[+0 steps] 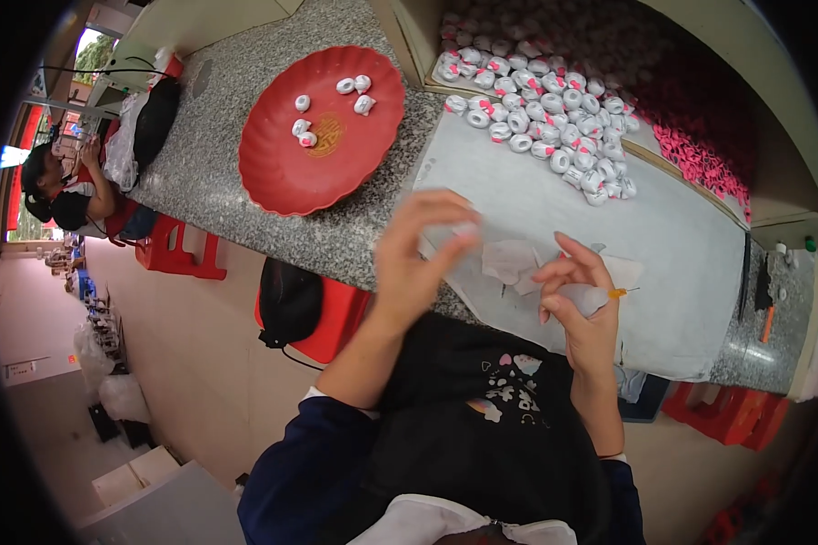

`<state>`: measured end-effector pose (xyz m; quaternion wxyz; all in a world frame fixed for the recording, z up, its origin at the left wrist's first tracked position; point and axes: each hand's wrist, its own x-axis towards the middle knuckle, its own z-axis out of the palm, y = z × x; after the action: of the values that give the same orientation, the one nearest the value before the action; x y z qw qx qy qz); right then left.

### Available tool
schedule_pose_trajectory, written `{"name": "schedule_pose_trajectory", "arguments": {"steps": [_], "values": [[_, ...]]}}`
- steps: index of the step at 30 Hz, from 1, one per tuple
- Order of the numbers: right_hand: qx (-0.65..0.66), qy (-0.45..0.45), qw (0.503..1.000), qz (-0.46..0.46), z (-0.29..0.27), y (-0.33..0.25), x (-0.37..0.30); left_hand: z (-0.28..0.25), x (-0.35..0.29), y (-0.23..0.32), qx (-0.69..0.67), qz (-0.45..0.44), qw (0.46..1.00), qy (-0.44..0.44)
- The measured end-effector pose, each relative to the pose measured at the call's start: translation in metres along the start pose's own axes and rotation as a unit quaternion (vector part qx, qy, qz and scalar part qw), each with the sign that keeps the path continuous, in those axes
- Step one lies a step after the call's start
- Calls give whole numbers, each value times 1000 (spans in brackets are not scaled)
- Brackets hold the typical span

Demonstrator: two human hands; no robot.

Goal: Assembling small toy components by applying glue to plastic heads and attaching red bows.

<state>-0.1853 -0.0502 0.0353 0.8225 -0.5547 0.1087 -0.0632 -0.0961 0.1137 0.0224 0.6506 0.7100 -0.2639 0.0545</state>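
My right hand [583, 295] is wrapped round a small translucent squeeze bottle [583, 298] with an orange tip and a thin needle, which points right. My left hand [418, 254] is raised over the near edge of the white work sheet [673, 304] and blurred by motion. Its thumb and fingers come together on something small and pale that I cannot make out. Between my hands, a crumpled whitish scrap [511, 263] lies on the sheet. Beyond them sits a spread of small round white pieces [563, 132], several with pink bows.
A red scalloped tray [277, 173] with several white pieces stands on the speckled counter [218, 127] at the left. Many pink bows [700, 168] lie at the far right. Red stools [341, 318] stand by the counter. Another person [73, 191] sits at the far left.
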Motion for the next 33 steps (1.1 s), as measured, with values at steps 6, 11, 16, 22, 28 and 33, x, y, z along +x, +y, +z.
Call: {"name": "schedule_pose_trajectory", "arguments": {"steps": [6,11,16,22,28,33], "values": [[-62,48,997,6,-33,2,-5,-42,65,-16,400,134,901,103],[-43,67,996,-37,-35,-1,-13,65,67,-9,266,241,923,-141],[-69,82,994,-36,-42,-9,-22,99,77,-35,347,321,855,-214],[-14,75,992,-104,-57,-13,-32,74,59,-5,-11,6,975,-222],[-69,125,986,-87,-37,-35,-32,58,7,12,-312,-249,901,-168],[28,148,970,-189,-38,-33,-34,62,-20,8,-400,-247,873,-132]]}}
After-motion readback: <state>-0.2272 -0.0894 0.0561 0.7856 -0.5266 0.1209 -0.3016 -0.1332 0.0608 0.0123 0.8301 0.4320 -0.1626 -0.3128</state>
